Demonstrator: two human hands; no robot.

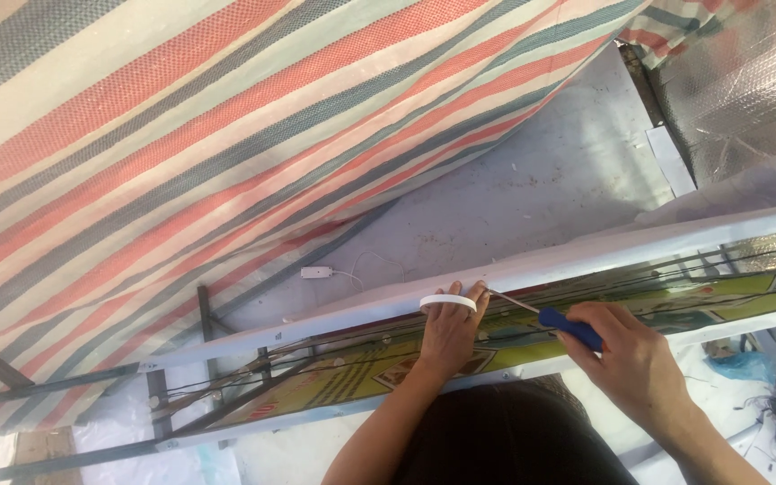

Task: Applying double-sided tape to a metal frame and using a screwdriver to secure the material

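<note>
Both hands (pixel 449 334) (pixel 632 359) reach forward onto the white frame (pixel 334 316).

Open concrete floor (pixel 532 193) spreads beyond the long white frame rail (pixel 586 256), and only a small white box with a thin cord (pixel 318 272) lies on it, so a hand passes freely there. The striped tarp (pixel 181 135) closes off the whole far left side. Inside the frame it's tight: dark wires (pixel 316 359) run lengthwise over the yellow printed panel (pixel 352 377), leaving narrow slots. The left hand (pixel 449 332) with a white tape ring (pixel 448 304) sits against the rail, and the right hand (pixel 635 364) with a blue-handled screwdriver (pixel 568 327) crowds just beside it. Silver foil sheeting (pixel 738 90) blocks the upper right.
</note>
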